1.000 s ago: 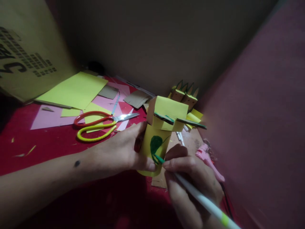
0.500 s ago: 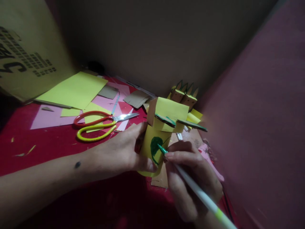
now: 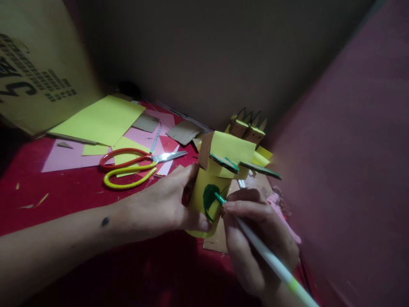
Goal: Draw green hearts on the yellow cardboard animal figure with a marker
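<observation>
My left hand [image 3: 174, 202] is wrapped round a yellow paper figure [image 3: 198, 198], its thumb along the lower front; some fingers are hidden behind. The figure has a rounded body under a boxy yellow head with a brown side, and green-edged flaps stick out from the head. On the body is a dark green shape [image 3: 210, 198], partly filled in. My right hand [image 3: 255, 238] grips a marker with a white barrel [image 3: 271, 260] and a green tip, which touches the right edge of the green shape.
Scissors with red and yellow handles [image 3: 128, 168] lie left on the red tablecloth [image 3: 73, 192]. Yellow sheets [image 3: 102, 119], pink paper and grey card pieces [image 3: 182, 133] lie behind. Small brown boxes with pointed ears [image 3: 247, 129] stand at the back. A large printed carton [image 3: 47, 55] is left.
The marker tip has moved slightly right, and the green fill reaches a little further that way. The figure has shifted slightly right in view with both hands.
</observation>
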`<move>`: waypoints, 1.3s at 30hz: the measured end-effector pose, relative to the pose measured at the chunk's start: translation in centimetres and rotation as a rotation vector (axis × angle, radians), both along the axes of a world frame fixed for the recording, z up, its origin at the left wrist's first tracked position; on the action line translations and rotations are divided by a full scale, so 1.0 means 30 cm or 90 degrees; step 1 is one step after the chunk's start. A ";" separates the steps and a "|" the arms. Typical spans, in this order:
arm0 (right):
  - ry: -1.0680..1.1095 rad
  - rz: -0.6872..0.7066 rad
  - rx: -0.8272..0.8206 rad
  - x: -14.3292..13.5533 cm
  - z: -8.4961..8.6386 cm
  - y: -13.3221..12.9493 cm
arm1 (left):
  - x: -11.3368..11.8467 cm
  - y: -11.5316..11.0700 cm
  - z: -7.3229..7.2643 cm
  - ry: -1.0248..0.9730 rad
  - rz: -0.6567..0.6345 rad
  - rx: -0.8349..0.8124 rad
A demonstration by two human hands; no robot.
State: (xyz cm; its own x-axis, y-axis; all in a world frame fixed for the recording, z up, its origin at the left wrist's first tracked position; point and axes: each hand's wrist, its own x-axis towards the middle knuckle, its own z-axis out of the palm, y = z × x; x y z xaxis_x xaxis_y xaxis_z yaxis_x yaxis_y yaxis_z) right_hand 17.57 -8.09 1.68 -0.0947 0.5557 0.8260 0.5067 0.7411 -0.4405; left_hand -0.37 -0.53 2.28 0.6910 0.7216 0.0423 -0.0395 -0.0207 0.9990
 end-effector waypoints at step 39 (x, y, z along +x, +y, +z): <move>0.098 0.062 -0.055 0.007 0.009 0.019 | -0.026 0.016 0.023 -0.056 -0.048 -0.094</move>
State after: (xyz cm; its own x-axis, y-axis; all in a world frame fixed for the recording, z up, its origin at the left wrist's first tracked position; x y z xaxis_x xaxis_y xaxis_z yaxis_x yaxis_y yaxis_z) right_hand 17.77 -7.52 1.93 -0.0272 0.6194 0.7846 0.3561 0.7394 -0.5713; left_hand -1.15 -0.05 2.98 0.7421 0.6703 0.0023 -0.1230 0.1329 0.9835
